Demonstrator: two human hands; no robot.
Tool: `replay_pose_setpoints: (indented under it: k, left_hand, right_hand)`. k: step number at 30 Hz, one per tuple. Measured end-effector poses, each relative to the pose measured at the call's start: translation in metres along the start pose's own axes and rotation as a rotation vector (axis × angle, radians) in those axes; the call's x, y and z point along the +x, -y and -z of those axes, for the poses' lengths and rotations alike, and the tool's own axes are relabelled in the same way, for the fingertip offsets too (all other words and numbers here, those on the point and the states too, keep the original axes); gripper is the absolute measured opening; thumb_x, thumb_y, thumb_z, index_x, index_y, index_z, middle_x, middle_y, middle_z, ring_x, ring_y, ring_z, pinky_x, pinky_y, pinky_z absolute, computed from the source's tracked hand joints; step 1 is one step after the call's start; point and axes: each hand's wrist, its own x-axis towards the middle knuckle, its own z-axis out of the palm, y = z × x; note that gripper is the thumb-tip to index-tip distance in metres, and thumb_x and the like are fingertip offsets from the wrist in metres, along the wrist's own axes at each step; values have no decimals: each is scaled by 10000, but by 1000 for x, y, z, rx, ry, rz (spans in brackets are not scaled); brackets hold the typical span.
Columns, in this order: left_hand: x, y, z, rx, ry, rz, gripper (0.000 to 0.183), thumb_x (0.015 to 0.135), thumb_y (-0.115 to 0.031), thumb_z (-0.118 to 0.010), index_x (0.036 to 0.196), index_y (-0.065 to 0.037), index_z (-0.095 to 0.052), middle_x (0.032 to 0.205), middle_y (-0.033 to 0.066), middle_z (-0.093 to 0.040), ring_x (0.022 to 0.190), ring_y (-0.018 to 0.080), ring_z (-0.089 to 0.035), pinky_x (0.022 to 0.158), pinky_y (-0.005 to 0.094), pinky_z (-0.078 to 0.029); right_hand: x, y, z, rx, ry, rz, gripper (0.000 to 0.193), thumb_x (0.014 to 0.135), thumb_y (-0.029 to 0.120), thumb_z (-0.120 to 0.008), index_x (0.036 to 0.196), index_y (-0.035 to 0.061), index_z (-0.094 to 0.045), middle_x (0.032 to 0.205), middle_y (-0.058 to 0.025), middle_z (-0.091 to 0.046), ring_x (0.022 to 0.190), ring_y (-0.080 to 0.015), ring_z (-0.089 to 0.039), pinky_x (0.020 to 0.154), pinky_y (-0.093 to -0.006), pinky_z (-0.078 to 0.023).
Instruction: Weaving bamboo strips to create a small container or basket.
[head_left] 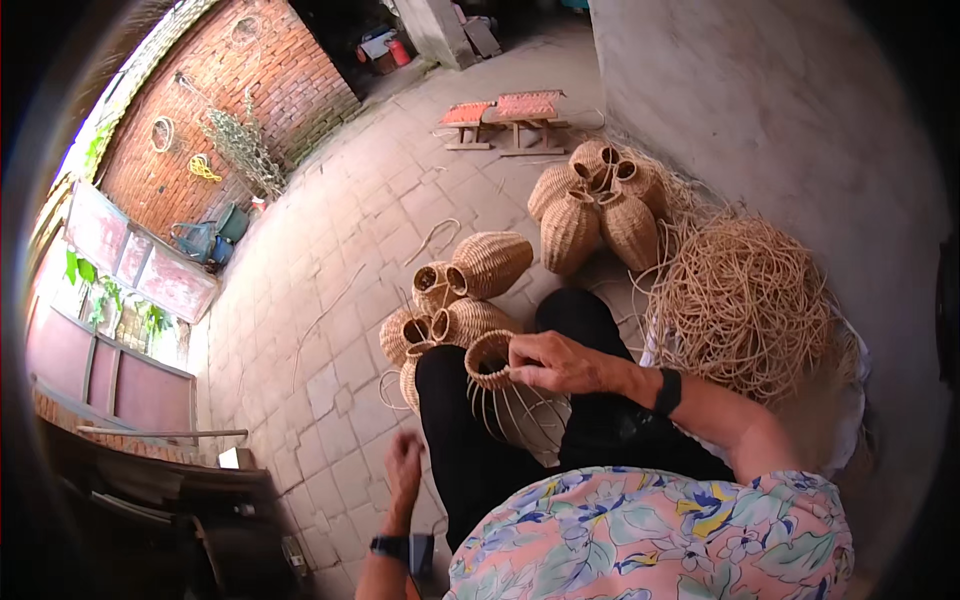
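Between my knees sits an unfinished wicker basket point(489, 362), its round woven mouth facing up and loose stakes spreading out below. My right hand point(560, 362) is closed on the rim of this basket at its right side. Out beside my left knee, apart from the basket, my left hand point(404, 464) is held with curled fingers. Whether a thin strand lies in those fingers cannot be made out. Just beyond my left knee lie several narrow-mouthed woven baskets point(492, 264), tipped on their sides.
More woven baskets point(570, 232) stand clustered ahead. At my right is a big tangled heap of cane strands point(745, 300) on a white sheet point(848, 420), beside a plastered wall point(790, 110). Low stools with red woven seats point(528, 104) stand farther off. Loose strands point(325, 318) lie on the paving.
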Motion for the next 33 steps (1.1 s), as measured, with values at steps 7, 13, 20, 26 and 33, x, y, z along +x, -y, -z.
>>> replay_pose_setpoints:
  k: [7,13,20,26,33]
  left_hand:
    - [-143,48,8,-118,592,432,468,985,-354,-545,1292,-5,-597,1339,102,-586,1212,228,-536,1083,367,-382]
    - [-113,29,-1,-44,474,400,463,978,-349,-552,1288,-8,-599,1326,102,-591,1198,227,-542,1072,367,-390]
    - [16,-105,-48,34,226,-8,457,971,-342,-560,1285,-12,-601,1311,103,-598,1182,226,-550,1060,367,-399]
    - [104,-209,-104,104,173,-250,453,964,-336,-567,1281,-15,-604,1298,103,-603,1168,225,-556,1049,366,-407]
    - [134,-242,-141,201,146,-245,448,956,-330,-575,1278,-19,-606,1283,103,-610,1152,224,-564,1036,366,-416]
  right_hand:
    - [0,3,11,-5,-33,-82,186,907,163,-636,865,-3,-563,727,-114,-576,659,-193,-551,613,-355,-440]
    - [-11,1,12,101,-93,-117,193,932,179,-644,865,13,-570,694,-32,-558,669,-95,-525,605,-300,-444]
    - [-19,-5,19,230,-58,-127,227,956,232,-644,883,28,-577,743,-8,-566,720,-77,-521,639,-278,-447]
    - [-27,-25,28,373,-34,-139,228,969,259,-639,918,42,-590,778,17,-551,759,-52,-499,659,-253,-435]
    - [-42,-36,42,551,-8,-260,230,990,253,-617,897,47,-574,756,34,-520,719,-39,-469,640,-232,-410]
